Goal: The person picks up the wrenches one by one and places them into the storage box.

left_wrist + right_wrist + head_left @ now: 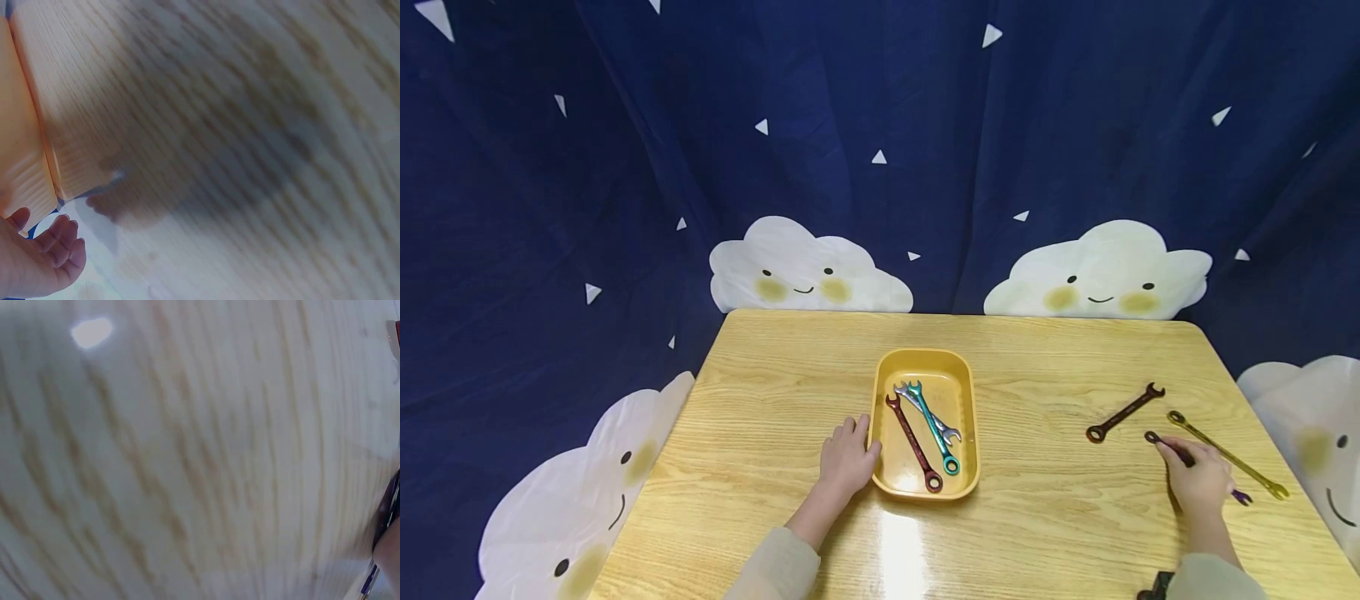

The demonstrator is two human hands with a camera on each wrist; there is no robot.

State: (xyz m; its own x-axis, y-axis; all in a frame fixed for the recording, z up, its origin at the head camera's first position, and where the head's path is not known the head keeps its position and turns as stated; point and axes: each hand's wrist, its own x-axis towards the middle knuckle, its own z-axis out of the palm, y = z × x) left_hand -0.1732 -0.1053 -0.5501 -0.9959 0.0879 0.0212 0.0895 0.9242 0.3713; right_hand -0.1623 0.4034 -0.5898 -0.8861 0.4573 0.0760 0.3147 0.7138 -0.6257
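Three wrenches (913,441) are in the tray (925,359), others (1125,413) right of it.

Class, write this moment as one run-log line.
Left hand: at left side of yellow tray; right hand: holds purple wrench; in tray: red wrench, teal wrench, silver wrench; on table: brown wrench, gold wrench

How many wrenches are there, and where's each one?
6. In the yellow tray: a red wrench, a teal wrench and a silver wrench. On the table: a brown wrench and a gold wrench. The right hand holds a purple wrench.
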